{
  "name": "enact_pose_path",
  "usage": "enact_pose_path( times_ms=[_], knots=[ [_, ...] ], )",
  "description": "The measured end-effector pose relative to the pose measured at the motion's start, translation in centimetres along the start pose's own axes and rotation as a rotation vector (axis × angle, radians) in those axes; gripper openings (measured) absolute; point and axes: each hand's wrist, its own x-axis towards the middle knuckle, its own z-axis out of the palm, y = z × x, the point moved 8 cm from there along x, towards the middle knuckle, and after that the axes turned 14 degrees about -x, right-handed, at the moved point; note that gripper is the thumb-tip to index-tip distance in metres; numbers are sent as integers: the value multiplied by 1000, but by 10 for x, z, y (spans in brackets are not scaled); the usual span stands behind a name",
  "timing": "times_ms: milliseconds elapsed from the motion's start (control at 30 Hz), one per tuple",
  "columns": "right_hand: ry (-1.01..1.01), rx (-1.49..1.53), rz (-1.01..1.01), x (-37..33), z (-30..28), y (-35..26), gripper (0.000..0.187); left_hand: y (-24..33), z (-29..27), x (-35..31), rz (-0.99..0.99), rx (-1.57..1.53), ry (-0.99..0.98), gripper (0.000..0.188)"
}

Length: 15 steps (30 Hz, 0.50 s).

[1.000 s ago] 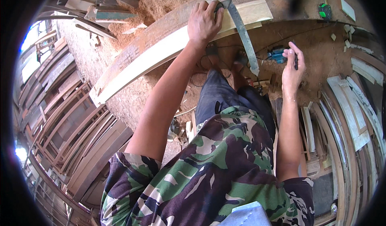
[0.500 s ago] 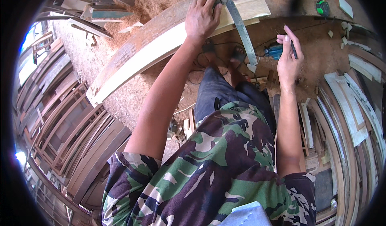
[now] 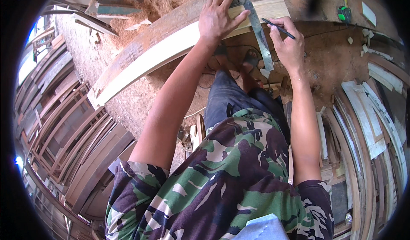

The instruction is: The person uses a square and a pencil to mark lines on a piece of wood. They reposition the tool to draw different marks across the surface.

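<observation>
A long pale wooden board lies along the worn bench plank. Across its right part sits a metal try square, whose long blade juts past the board's near edge toward me. My left hand presses down at the square's dark stock, fingers curled over it and thumb stretched toward the blade. Just right of the blade, my right hand grips a slim black pencil. Its tip points left, close to the blade and over the board's near edge; whether it touches the wood I cannot tell.
A green and black tape measure and a small white offcut lie on the bench at right. Curved wooden pieces are stacked at left, more boards at right. Wood shavings cover the ground behind the bench.
My right hand has moved left and up to the try square, and the pencil now points at the blade. My left thumb has stretched out toward the blade.
</observation>
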Motion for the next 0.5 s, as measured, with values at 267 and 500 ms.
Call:
enact_pose_path(
  times_ms=[267, 500],
  knots=[
    [-15, -102, -44, 4, -1, -9, 12, 3, 0, 0, 14, 18, 14, 69],
    [-68, -322, -153, -6, -8, -13, 9, 3, 0, 0, -4, 29, 2, 71]
  ],
)
